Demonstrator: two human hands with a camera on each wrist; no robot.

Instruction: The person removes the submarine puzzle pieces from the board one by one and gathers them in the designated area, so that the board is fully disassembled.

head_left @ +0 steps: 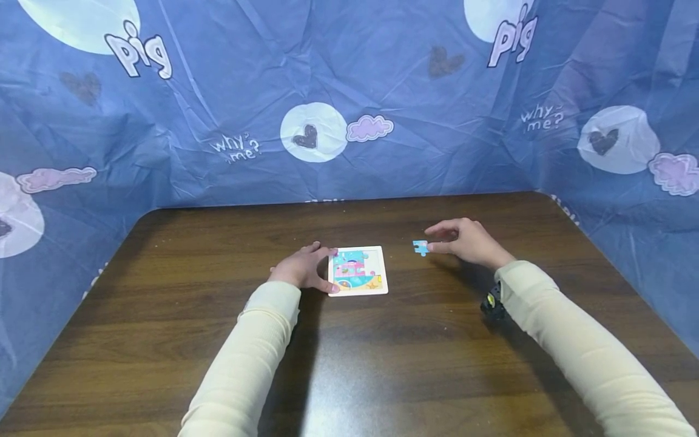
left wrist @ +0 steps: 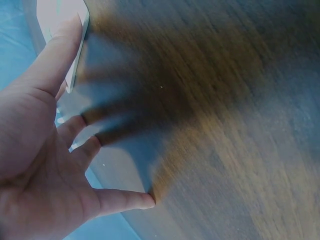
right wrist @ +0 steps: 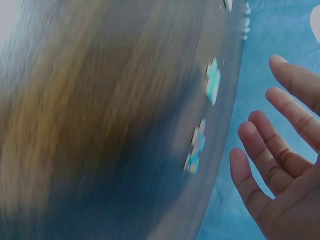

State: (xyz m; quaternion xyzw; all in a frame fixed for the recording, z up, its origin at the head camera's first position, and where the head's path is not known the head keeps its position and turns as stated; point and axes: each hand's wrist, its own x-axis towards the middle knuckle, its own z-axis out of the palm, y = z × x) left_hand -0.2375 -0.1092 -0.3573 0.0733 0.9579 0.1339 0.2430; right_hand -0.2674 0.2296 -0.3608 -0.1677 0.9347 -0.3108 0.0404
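A square jigsaw puzzle tray (head_left: 358, 295) with a white border lies on the table, its picture partly filled in at the left and bottom. My left hand (head_left: 301, 267) rests at its left side, thumb and index finger spread apart on the border; the left wrist view shows the thumb over the tray (left wrist: 50, 10) and the little finger stretched out. To the right, my right hand (head_left: 468, 243) hovers beside a blue puzzle piece (head_left: 420, 247), the thumb tip right at its edge in the head view. In the right wrist view the fingers (right wrist: 262, 150) are spread apart.
The right wrist view shows puzzle pieces (right wrist: 195, 150) near another blue piece (right wrist: 213, 81) on the brown wooden table (head_left: 164, 340). A blue printed cloth (head_left: 246, 91) hangs behind and along both sides. A black device (head_left: 493, 302) sits at the right wrist.
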